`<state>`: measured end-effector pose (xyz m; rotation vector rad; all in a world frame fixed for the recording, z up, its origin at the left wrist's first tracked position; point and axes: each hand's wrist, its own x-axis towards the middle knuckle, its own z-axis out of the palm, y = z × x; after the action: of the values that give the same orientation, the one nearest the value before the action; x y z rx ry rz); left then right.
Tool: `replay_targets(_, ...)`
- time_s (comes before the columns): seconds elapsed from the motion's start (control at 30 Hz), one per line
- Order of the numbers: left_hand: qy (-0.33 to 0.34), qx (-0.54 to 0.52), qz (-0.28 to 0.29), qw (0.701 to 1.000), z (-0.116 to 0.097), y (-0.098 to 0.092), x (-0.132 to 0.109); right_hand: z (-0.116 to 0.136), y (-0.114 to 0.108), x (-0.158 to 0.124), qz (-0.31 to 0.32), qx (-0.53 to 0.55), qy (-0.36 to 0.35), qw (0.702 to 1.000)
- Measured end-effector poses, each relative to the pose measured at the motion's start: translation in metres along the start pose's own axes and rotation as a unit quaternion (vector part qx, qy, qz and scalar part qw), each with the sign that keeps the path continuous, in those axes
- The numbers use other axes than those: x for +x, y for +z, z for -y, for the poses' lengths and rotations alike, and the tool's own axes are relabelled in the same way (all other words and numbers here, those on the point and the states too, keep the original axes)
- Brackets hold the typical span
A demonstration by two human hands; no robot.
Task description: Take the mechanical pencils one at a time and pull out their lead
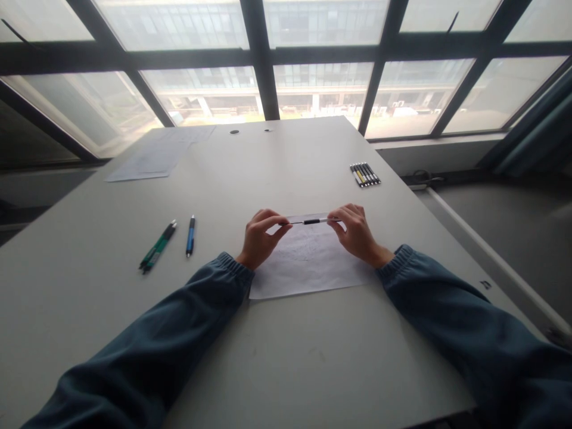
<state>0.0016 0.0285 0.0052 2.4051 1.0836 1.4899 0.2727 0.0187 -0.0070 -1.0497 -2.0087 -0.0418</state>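
Note:
Above a sheet of paper, both hands are raised and face each other. My right hand is closed in a pinch around the white barrel of a pen, whose black grip points left. From that end a thin dark rod, apparently a pen refill, reaches across to my left hand. Thumb and fingers of the left hand are pinched on it, and a dark bit shows between them. The pen lies roughly level, and its far end is partly hidden by the right fingers. Faint scribbles mark the paper below.
Left of the paper lie a blue pen and two green pens side by side. Several black-and-white pens, one yellowish, form a row near the right table edge. More paper sheets rest at the back left, before the windows.

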Motion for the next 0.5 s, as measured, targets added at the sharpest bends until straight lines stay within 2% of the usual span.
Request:
replay_targets(0.23, 0.037, -0.032, 0.03, 0.998, -0.005, -0.0003, 0.0003, 0.0034, -0.0009, 0.001, 0.001, 0.034, -0.046, 0.998)
replay_targets(0.5, 0.006, -0.062, 0.041, 0.997, -0.0061, 0.0, -0.0022, 0.0052, -0.0036, 0.0014, 0.015, 0.052, -0.072, 0.996)
